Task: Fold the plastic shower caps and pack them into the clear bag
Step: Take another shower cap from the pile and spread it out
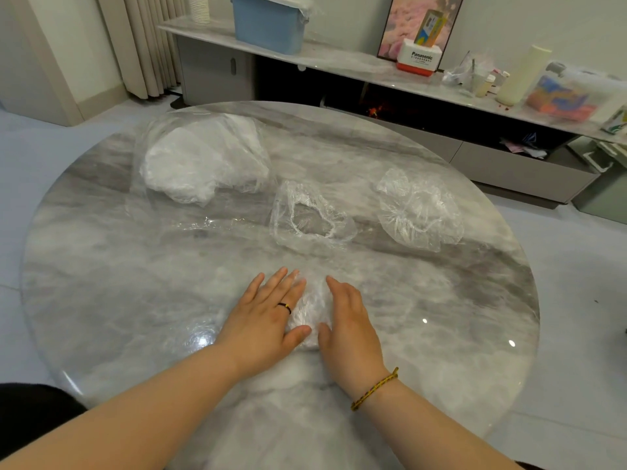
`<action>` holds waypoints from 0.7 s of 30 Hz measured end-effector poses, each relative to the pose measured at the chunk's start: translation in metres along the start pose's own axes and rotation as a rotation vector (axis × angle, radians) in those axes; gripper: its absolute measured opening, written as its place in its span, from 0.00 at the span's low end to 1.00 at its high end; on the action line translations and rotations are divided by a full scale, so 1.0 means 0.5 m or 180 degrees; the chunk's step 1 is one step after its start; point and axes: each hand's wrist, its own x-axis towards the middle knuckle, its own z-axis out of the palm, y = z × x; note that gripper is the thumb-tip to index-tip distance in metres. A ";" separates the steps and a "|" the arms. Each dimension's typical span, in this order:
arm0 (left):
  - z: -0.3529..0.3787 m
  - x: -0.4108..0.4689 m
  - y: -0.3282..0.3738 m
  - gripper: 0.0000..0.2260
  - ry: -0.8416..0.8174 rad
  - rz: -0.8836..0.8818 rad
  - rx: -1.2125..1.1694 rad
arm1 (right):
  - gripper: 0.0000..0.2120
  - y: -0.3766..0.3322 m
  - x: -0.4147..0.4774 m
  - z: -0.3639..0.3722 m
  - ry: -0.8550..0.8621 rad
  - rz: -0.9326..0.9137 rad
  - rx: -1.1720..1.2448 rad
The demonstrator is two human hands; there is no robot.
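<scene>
Folded shower cap [312, 310]: a small, crumpled bundle of clear plastic near the front edge of the round marble table [135, 283], lying between the two hands and partly under both.

Left hand [268, 313]: flat, palm down, fingers straight and slightly spread. Fingertips and thumb lie on the left side of the bundle and press it to the tabletop. A thin dark ring [285, 307] sits on one finger.

Right hand [349, 320]: also flat, fingers straight and together, resting against the right side of the bundle with the thumb at its near end. Neither hand curls round the plastic. A braided yellow bracelet [375, 388] is on the wrist.

Second shower cap [288, 205]: unfolded, near the table's centre, elastic opening facing up.

Third shower cap [419, 208]: unfolded, to the right of the second and apart from it, lying spread out.

Clear bag [203, 161]: far left of the table, well apart from the hands, puffed up, with a white mass of crumpled plastic inside.

Beyond the table: a low sideboard [339, 59] carrying a blue bin [269, 23], a Panasonic box [419, 59], a framed picture [403, 22] and a cream cylinder [522, 76]. A curtain [146, 39] hangs at far left.
</scene>
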 end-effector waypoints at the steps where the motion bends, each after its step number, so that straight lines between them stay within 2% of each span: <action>1: 0.003 -0.001 0.001 0.45 0.0017 -0.0043 0.0058 | 0.30 0.006 0.000 0.007 0.0340 -0.0292 -0.0435; 3: -0.004 -0.005 0.000 0.48 -0.0374 -0.0221 -0.0058 | 0.28 0.016 0.003 0.020 0.0479 -0.0612 -0.0967; 5: -0.008 -0.001 0.001 0.49 -0.0535 -0.0277 -0.0070 | 0.25 0.022 0.007 0.028 0.0302 -0.0781 -0.1319; 7: -0.005 -0.002 -0.002 0.50 -0.0531 -0.0313 -0.0096 | 0.24 0.025 0.011 0.025 -0.0021 -0.0815 -0.1297; 9: -0.003 -0.001 -0.002 0.50 -0.0567 -0.0330 -0.0073 | 0.24 0.029 0.015 0.014 -0.0077 -0.0647 -0.1346; 10: -0.003 0.000 -0.003 0.50 -0.0588 -0.0312 -0.0043 | 0.27 0.027 0.017 0.008 -0.0165 -0.0542 -0.1325; 13: -0.004 0.002 -0.003 0.50 -0.0644 -0.0347 -0.0080 | 0.44 0.029 0.021 0.011 -0.0370 -0.0720 -0.1137; 14: -0.005 0.002 -0.002 0.50 -0.0655 -0.0377 -0.0123 | 0.46 0.031 0.020 0.008 -0.0437 -0.0723 -0.1050; 18: -0.012 0.000 -0.002 0.51 -0.0577 -0.0455 -0.0333 | 0.43 0.023 0.019 -0.019 -0.0163 -0.1089 -0.0490; 21: -0.018 -0.002 -0.007 0.50 -0.0488 -0.0522 -0.0709 | 0.41 0.027 0.014 -0.036 -0.0357 -0.1316 -0.0317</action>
